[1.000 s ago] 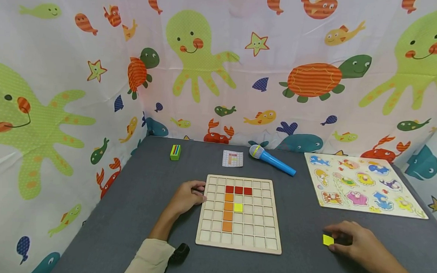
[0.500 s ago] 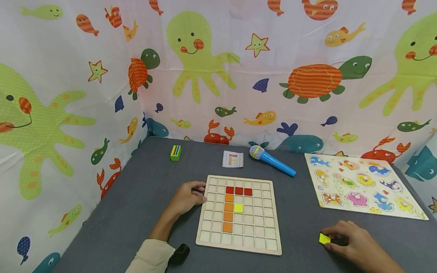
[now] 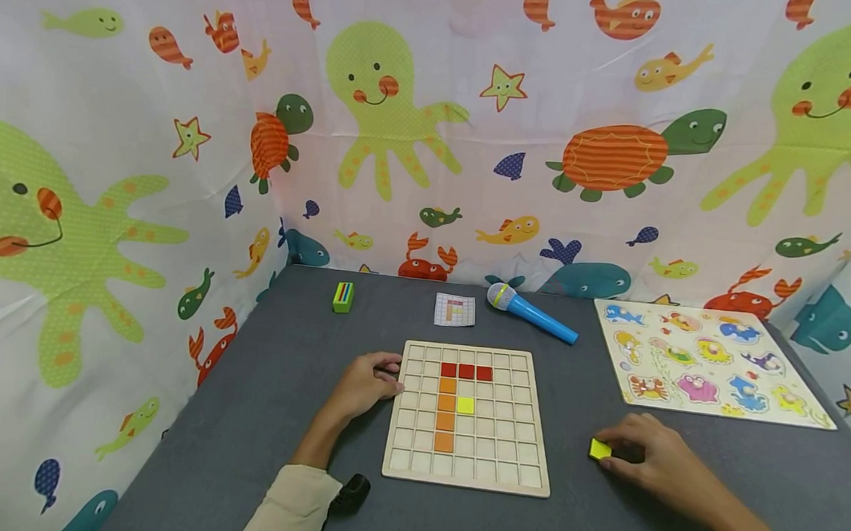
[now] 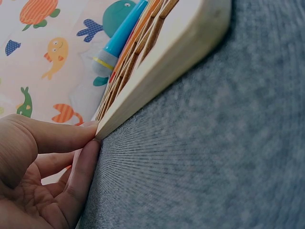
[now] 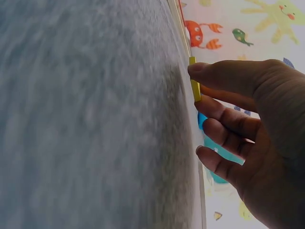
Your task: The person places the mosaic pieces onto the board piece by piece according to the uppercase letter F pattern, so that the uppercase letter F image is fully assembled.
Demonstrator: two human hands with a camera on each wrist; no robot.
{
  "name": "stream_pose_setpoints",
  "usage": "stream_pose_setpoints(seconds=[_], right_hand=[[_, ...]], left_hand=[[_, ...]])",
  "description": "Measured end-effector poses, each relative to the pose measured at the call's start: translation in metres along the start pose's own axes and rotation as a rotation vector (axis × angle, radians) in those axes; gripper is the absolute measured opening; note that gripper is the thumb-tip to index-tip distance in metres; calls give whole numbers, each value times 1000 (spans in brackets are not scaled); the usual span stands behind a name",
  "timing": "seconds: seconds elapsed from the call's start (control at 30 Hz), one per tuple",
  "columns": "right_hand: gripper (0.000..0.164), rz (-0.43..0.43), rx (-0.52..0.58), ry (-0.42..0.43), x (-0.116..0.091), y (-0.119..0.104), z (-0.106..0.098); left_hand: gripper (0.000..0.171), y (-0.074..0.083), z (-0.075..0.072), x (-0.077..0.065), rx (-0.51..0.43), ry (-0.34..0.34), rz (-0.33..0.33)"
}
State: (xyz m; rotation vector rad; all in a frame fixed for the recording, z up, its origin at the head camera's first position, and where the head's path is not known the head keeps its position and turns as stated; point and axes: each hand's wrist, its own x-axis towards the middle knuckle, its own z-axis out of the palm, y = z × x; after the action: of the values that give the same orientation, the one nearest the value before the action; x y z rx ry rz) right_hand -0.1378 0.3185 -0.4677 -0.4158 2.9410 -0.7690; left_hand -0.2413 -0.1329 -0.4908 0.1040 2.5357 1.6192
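Note:
A pale wooden grid board (image 3: 465,470) lies flat on the dark grey table. Its cells hold a row of red tiles (image 3: 466,371), a column of several orange tiles (image 3: 445,421) and one yellow tile (image 3: 465,405). My left hand (image 3: 365,387) holds the board's left edge; in the left wrist view, thumb and finger (image 4: 85,160) meet at the wooden rim (image 4: 157,76). To the right of the board, my right hand (image 3: 643,452) pinches a second yellow tile (image 3: 599,449) between thumb and fingertips, low over the table. That tile (image 5: 195,87) appears edge-on in the right wrist view.
Behind the board are a small green block (image 3: 343,297) with coloured stripes, a paper card (image 3: 455,309) with a coloured grid pattern and a blue toy microphone (image 3: 541,318). A sea-animal puzzle board (image 3: 632,373) lies at the right. Printed fabric (image 3: 464,211) walls the table's back and sides.
My right hand has moved left toward the grid board with the yellow tile pinched in it. The left hand and the board have stayed in place.

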Motion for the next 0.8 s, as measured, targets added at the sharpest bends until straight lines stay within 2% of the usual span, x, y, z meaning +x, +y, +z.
stream_pose_setpoints(seconds=[0.17,0.43,0.8], right_hand=[[25,-41,10,6,10,-8,5],[22,-159,30,27,24,-19,13],[22,-153,15,-4,43,-39,20]], left_hand=[[51,0,0,0,-6,3,1],[51,0,-1,0,-2,-1,3],[51,-1,0,1,-2,-1,-8]])
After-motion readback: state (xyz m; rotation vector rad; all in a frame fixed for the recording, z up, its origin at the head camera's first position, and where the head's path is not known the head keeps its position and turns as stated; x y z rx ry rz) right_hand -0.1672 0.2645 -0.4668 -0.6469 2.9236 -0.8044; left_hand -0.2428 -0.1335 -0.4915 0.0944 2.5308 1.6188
